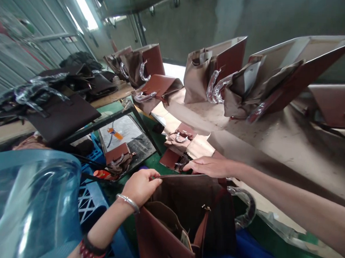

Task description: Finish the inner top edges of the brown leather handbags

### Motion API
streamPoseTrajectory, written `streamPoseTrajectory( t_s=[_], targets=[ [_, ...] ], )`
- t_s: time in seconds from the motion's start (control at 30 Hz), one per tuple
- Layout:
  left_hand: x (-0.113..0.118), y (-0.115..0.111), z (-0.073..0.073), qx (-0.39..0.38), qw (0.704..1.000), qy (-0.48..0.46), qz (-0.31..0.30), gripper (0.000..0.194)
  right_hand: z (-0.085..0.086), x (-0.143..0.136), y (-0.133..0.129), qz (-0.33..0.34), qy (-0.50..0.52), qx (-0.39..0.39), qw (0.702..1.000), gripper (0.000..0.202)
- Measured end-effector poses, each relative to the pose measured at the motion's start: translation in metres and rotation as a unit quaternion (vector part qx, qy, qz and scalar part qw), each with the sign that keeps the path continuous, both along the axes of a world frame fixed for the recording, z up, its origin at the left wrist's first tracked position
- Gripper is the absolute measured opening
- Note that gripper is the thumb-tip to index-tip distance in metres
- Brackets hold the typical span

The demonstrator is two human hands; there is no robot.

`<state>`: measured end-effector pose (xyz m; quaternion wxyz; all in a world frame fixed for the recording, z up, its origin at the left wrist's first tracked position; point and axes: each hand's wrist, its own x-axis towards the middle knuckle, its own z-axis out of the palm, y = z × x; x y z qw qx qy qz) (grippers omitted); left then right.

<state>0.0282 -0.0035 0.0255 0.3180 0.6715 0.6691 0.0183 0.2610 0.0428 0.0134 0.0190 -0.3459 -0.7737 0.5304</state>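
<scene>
A reddish-brown handbag (167,236) stands open in front of me, its dark lining and inner pockets showing. My left hand (142,187) is closed on the upper left edge of the bag, thumb and fingers pinching it. At the far top edge, my right hand (208,166) is curled against the bag, its fingertips pointing left and partly hard to see. A small metal clasp (205,207) shows on the strap inside. To the right of the bag curves a handle (245,208) wrapped in clear plastic. Blue cloth (249,252) lies beneath.
Several brown handbags (230,66) stand along a long paper-covered table (207,117) at right. Dark bags (63,111) are piled at left. A translucent blue plastic chair (32,198) and a blue crate (87,205) are close on my left. A black-framed stand (146,137) lies beyond.
</scene>
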Motion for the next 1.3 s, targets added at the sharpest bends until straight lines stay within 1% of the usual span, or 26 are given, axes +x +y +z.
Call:
streamPoseTrajectory(
  t_s=[0.07,0.1,0.23,0.37,0.47,0.53,0.57,0.63,0.7,0.73,0.8,0.9,0.97,1.0,1.03,1.13,1.17,1.2,1.23,1.3],
  targets=[
    [-0.002,0.001,-0.004,-0.001,1.0,-0.021,-0.001,0.024,0.003,0.013,0.0,-0.025,-0.024,-0.029,0.999,0.044],
    [-0.003,0.002,-0.005,-0.002,1.0,-0.027,0.0,0.024,0.004,0.019,-0.001,-0.034,-0.027,-0.031,0.999,0.045],
    [-0.005,0.004,-0.008,-0.01,0.999,-0.037,0.001,0.025,0.0,0.037,-0.008,-0.024,-0.019,0.016,0.999,0.044],
    [-0.004,0.008,-0.009,-0.028,0.998,-0.051,-0.003,0.027,-0.011,0.045,-0.014,-0.01,-0.034,0.043,0.998,0.035],
    [-0.001,0.01,-0.011,-0.051,0.997,-0.049,-0.003,0.026,-0.024,0.047,-0.016,-0.037,-0.061,0.079,0.994,0.032],
    [0.001,0.012,-0.011,-0.046,0.998,-0.04,-0.001,0.024,-0.03,0.048,-0.018,-0.06,-0.069,0.086,0.992,0.03],
    [0.002,0.013,-0.012,-0.041,0.998,-0.038,0.0,0.024,-0.032,0.049,-0.019,-0.07,-0.06,0.066,0.994,0.03],
    [0.002,0.014,-0.012,-0.037,0.998,-0.047,0.004,0.025,-0.034,0.052,-0.021,-0.096,-0.014,-0.009,0.995,0.034],
    [0.001,0.015,-0.014,-0.042,0.997,-0.064,0.006,0.025,-0.034,0.057,-0.023,-0.129,0.036,-0.085,0.987,0.041],
    [0.0,0.016,-0.015,-0.046,0.996,-0.071,0.006,0.025,-0.035,0.059,-0.024,-0.141,0.048,-0.101,0.984,0.042],
    [-0.002,0.017,-0.017,-0.05,0.996,-0.078,0.005,0.026,-0.037,0.062,-0.026,-0.153,0.042,-0.079,0.984,0.042],
    [-0.003,0.018,-0.019,-0.051,0.995,-0.081,-0.001,0.026,-0.04,0.063,-0.03,-0.148,0.022,-0.006,0.989,0.042],
    [-0.003,0.017,-0.02,-0.056,0.995,-0.085,-0.001,0.027,-0.039,0.063,-0.034,-0.155,0.021,0.011,0.988,0.043],
    [-0.004,0.016,-0.02,-0.061,0.994,-0.089,0.002,0.028,-0.037,0.063,-0.036,-0.173,0.024,-0.001,0.985,0.044],
    [-0.004,0.016,-0.02,-0.065,0.993,-0.093,0.005,0.028,-0.035,0.063,-0.039,-0.197,0.032,-0.032,0.979,0.045],
    [-0.006,0.013,-0.018,-0.074,0.992,-0.103,0.008,0.03,-0.024,0.063,-0.045,-0.261,0.077,-0.179,0.945,0.055],
    [-0.007,0.013,-0.017,-0.075,0.992,-0.103,0.007,0.03,-0.022,0.063,-0.046,-0.268,0.085,-0.207,0.937,0.058],
    [-0.007,0.013,-0.017,-0.074,0.992,-0.101,0.006,0.03,-0.02,0.063,-0.046,-0.268,0.083,-0.212,0.936,0.061],
    [-0.008,0.012,-0.016,-0.075,0.992,-0.101,0.004,0.03,-0.02,0.062,-0.046,-0.264,0.072,-0.195,0.942,0.062],
    [-0.008,0.012,-0.015,-0.079,0.99,-0.114,0.002,0.03,-0.022,0.061,-0.045,-0.245,0.039,-0.128,0.96,0.056]
  ],
)
